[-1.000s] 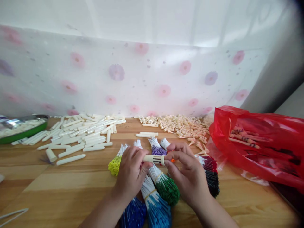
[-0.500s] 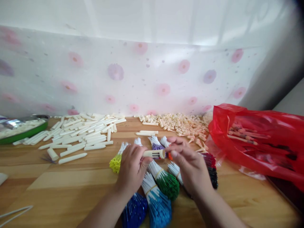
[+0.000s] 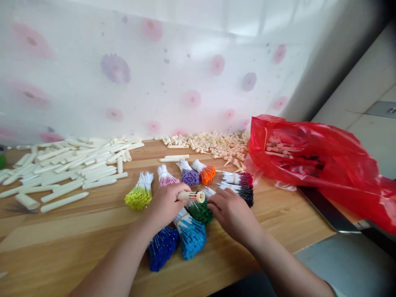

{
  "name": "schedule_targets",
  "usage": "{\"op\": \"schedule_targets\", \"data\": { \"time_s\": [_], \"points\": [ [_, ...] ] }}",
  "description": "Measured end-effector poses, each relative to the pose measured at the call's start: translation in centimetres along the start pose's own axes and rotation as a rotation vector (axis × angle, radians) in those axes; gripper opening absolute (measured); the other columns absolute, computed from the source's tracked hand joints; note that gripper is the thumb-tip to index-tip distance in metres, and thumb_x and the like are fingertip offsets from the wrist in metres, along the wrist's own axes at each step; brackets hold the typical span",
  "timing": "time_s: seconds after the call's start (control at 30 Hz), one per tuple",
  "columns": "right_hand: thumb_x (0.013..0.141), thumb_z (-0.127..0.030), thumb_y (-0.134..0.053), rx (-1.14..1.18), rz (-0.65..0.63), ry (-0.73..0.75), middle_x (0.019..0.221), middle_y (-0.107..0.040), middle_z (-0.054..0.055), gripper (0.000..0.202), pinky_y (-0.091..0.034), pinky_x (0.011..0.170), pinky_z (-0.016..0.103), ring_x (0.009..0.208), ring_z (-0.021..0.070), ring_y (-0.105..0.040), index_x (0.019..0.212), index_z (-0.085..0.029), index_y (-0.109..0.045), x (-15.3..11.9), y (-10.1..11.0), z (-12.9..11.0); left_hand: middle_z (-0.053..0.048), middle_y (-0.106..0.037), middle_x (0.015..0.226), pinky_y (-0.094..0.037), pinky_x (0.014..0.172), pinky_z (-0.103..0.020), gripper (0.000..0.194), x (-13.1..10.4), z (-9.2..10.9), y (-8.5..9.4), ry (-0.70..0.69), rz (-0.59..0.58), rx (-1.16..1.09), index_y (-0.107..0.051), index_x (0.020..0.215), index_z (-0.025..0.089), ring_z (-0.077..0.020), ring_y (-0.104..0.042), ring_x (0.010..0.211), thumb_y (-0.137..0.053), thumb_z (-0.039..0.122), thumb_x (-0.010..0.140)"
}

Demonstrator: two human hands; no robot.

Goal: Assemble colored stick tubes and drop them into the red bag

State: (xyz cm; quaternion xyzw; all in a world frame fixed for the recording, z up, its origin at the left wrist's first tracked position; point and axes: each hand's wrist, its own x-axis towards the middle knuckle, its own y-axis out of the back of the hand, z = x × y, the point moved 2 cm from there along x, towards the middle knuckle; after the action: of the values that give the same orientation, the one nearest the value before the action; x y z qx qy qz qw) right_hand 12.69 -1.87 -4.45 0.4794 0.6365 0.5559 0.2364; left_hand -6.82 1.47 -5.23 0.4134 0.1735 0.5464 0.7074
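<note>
My left hand [image 3: 168, 206] is wrapped around a cream multicolour pen barrel [image 3: 193, 196]. Its open round end points right, and coloured bits show in its side slots. Over the bundles on the right, my right hand [image 3: 233, 212] has its fingers bent together by the white tips of a refill bundle [image 3: 209, 192], which it partly covers. What its fingertips hold, if anything, is hidden. Around both hands lie bundles of pen refills: yellow [image 3: 139, 194], pink [image 3: 167, 177], purple [image 3: 189, 173], orange [image 3: 206, 172], dark red [image 3: 246, 179], black [image 3: 247, 194], green [image 3: 201, 212], light blue [image 3: 192, 235] and dark blue [image 3: 162, 247].
Many white pen tubes [image 3: 64, 165] are heaped at the left. Small cream pen parts [image 3: 213, 144] are piled at the back. A red plastic bag [image 3: 309, 144] with pen pieces lies at the right, over a dark flat object [image 3: 328, 214] near the table edge.
My right hand has left the pen barrel and moved down to the refills. My left hand keeps the barrel, its open end now turned more towards me. The view has swung right.
</note>
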Motion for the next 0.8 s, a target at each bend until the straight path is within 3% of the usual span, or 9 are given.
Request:
{"op": "schedule_targets", "data": {
  "time_s": [0.27, 0.57, 0.8],
  "points": [
    [0.086, -0.021, -0.051, -0.173, -0.153, -0.128, 0.092, -0.064, 0.007, 0.014, -0.041, 0.072, 0.027, 0.090, 0.0202, -0.058, 0.086, -0.019, -0.065, 1.6, -0.9, -1.1, -0.003, -0.067, 0.106, -0.040, 0.090, -0.040, 0.043, -0.3, 0.0, 0.3, -0.218, -0.163, 0.085, -0.073, 0.093, 0.030, -0.0239, -0.058, 0.099, -0.051, 0.002, 0.069],
    [0.088, -0.022, -0.048, -0.172, -0.160, -0.086, 0.095, -0.062, 0.006, 0.018, -0.041, 0.080, 0.026, 0.094, 0.0181, -0.057, 0.091, -0.020, -0.066, 2.5, -0.8, -2.3, -0.002, -0.065, 0.120, -0.037, 0.093, -0.049, 0.044, -0.4, 0.0, 0.6, -0.200, -0.275, 0.164, -0.072, 0.101, 0.034, -0.0301, -0.055, 0.108, -0.051, 0.008, 0.073],
    [0.085, -0.019, -0.049, -0.265, -0.212, -0.120, 0.090, -0.067, 0.013, 0.020, -0.044, 0.067, 0.029, 0.087, 0.0241, -0.062, 0.083, -0.015, -0.068, 3.8, -0.9, -2.8, -0.002, -0.069, 0.113, -0.039, 0.090, -0.042, 0.034, -0.4, -0.3, 0.3, -0.223, -0.256, 0.170, -0.074, 0.095, 0.033, -0.0288, -0.056, 0.104, -0.056, 0.015, 0.072]
  ]
}}
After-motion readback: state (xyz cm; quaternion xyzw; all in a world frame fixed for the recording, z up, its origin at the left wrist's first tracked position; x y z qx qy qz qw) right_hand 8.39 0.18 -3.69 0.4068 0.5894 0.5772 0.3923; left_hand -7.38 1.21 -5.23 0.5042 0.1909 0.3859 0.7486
